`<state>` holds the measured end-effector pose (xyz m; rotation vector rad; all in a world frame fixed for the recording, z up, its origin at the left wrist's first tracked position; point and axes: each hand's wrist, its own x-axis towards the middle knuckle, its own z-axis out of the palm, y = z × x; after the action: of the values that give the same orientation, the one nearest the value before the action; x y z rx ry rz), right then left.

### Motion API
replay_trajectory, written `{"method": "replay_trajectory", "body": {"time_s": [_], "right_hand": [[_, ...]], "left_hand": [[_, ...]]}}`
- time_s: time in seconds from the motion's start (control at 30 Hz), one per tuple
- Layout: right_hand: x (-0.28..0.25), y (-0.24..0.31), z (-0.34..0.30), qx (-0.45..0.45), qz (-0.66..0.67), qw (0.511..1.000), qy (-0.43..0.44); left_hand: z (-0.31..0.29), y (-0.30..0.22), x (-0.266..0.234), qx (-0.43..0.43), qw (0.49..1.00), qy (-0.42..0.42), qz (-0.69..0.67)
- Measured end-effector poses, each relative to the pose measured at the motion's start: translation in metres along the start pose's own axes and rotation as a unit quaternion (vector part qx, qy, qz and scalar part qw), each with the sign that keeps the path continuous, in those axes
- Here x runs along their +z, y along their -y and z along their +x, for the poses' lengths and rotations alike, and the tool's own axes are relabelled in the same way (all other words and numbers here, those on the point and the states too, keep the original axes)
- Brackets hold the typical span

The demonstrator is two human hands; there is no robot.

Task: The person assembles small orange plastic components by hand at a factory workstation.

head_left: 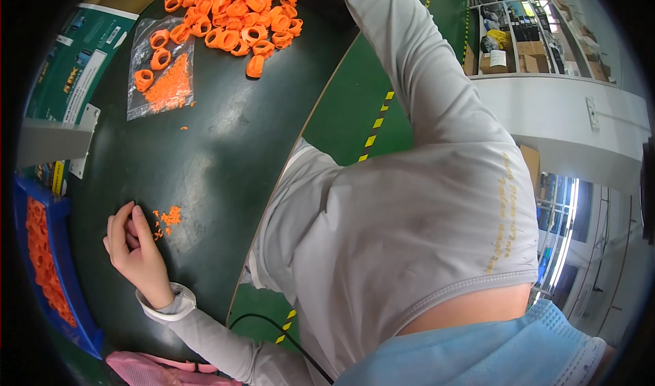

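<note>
My left hand (136,253) rests low over the dark table, its fingers curled and the thumb tip close to the index fingertip. Anything between those fingertips is hidden or too small to make out. Beside the thumb lies a small scatter of orange plastic scraps (170,215). My right arm (402,45) stretches to the upper edge, where its hand passes out of view. Near that edge a large heap of orange ring-shaped plastic parts (235,14) covers the table. A clear plastic bag (140,103) lies next to the heap, with orange scraps and several rings on it or in it.
A blue bin (65,263) full of orange pieces stands at the left edge. Behind the bag is a green printed box (99,41), with a grey metal bracket (54,144) below it. Pink cloth (147,369) lies at the bottom. Shelving (518,38) stands across the green floor.
</note>
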<state>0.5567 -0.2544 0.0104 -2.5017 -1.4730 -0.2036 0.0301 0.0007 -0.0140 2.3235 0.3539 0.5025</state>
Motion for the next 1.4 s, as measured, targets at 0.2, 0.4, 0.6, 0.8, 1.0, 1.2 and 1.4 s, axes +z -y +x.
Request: {"method": "replay_trajectory", "body": {"time_s": [0.2,0.4,0.6,0.8,1.0,1.2,1.4], "right_hand": [[0.004,0.003,0.007,0.036,-0.047,0.998,0.026],[0.025,-0.001,0.024,0.027,-0.088,0.995,0.049],[0.030,-0.084,0.052,0.562,0.164,0.779,0.225],[-0.082,0.089,0.019,0.429,0.151,0.886,0.093],[-0.073,0.037,-0.021,0.066,0.427,0.897,-0.094],[-0.092,0.155,-0.030,0.070,0.440,0.895,0.015],[-0.041,0.201,-0.034,-0.130,0.078,0.987,0.054]], "left_hand": [[-0.001,-0.002,0.000,0.000,1.000,-0.002,0.008],[-0.007,-0.001,-0.005,-0.020,1.000,-0.004,0.008],[0.016,0.000,0.013,0.019,0.999,0.016,-0.025],[-0.003,-0.002,-0.001,0.000,1.000,-0.010,0.000],[-0.002,0.002,0.000,0.011,1.000,-0.007,-0.006],[-0.004,0.000,-0.002,-0.001,1.000,-0.004,0.001],[-0.002,0.000,-0.001,0.006,1.000,-0.005,-0.004]]}}
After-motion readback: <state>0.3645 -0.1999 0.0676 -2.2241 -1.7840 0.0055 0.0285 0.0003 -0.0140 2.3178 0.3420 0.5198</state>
